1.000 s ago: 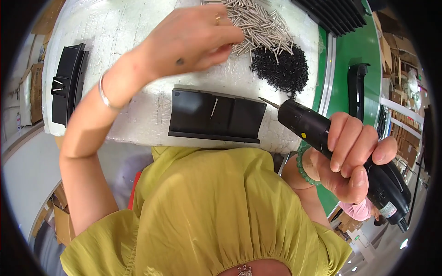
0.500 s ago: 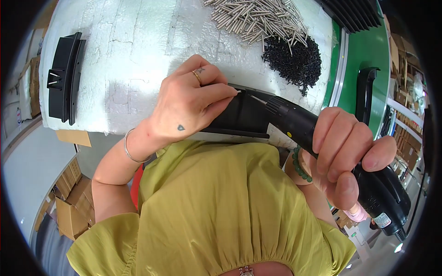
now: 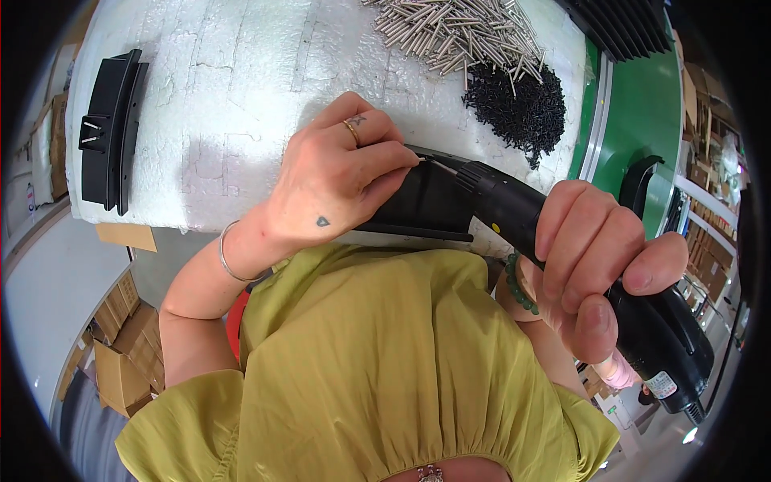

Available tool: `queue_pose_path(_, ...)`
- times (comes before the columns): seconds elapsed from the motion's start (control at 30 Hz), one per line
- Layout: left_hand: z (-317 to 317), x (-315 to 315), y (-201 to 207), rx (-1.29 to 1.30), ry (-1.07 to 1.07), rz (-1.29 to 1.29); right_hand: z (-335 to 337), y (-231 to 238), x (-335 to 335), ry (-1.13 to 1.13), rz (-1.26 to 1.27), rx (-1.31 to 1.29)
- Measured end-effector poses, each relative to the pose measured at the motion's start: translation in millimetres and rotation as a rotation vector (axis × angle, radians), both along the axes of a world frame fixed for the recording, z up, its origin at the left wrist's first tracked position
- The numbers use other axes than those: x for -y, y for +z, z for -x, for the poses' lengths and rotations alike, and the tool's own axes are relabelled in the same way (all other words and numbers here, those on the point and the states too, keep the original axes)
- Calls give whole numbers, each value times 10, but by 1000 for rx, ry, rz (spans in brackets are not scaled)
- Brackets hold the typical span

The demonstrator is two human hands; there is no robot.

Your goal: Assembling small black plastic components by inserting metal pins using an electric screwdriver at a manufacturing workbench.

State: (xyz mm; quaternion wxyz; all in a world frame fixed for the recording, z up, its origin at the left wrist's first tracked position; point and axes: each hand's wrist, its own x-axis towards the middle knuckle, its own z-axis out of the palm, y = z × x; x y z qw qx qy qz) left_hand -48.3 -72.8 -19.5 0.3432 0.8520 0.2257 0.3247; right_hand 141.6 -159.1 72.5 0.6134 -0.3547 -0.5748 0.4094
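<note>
My right hand (image 3: 598,265) is wrapped round a black electric screwdriver (image 3: 507,210), which slants up and left. Its thin bit reaches toward the fingertips of my left hand (image 3: 341,169). The left thumb and forefinger are pinched together at the bit's tip; whatever sits between them is too small to make out. Beneath that hand lies a black plastic part (image 3: 430,201), long and trough-like, at the table's near edge. The left hand and the screwdriver's nose cover some of it.
A white foam-covered table (image 3: 241,96) carries a heap of silver metal pins (image 3: 458,32) and a pile of small black screws (image 3: 522,112). Another black part with two pins (image 3: 104,136) stands at the left. Black ribbed pieces (image 3: 622,28) and a curved black piece (image 3: 638,181) lie on the green surface (image 3: 650,104).
The screwdriver has shifted slightly left, bringing its bit up to the left fingertips. My left hand keeps its pinch almost in place.
</note>
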Motion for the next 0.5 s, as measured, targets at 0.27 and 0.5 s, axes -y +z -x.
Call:
queue_pose_path(0.27,-15,-7,-11,9,-7,2,22,-16,-28,-10,-4,3)
queue_pose_path(0.5,3,3,-23,-1,-5,33,60,-16,-176,112,-91,113)
